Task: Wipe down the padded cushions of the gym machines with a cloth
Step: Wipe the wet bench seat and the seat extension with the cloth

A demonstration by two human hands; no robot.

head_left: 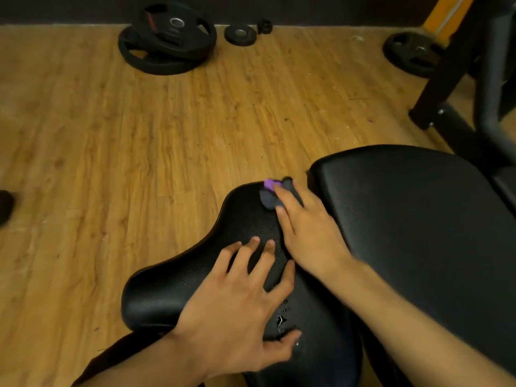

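Pressing cloth (268,201), soft, light, bunched, onto seat cushion (167,289) tip, frame centre, under straight fingers of my right hand (307,236); left hand (234,311) flat, spread, bracing. Vinyl probably slick; best gripped by the bunch.

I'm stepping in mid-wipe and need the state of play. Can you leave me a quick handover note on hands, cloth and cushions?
Left hand: flat and spread, rests on the seat cushion.
Right hand: straight fingers press the cloth onto the seat's far tip.
Done: wiped area cannot be told.
Left: likely the large pad beside it; mind the tear in the seat.
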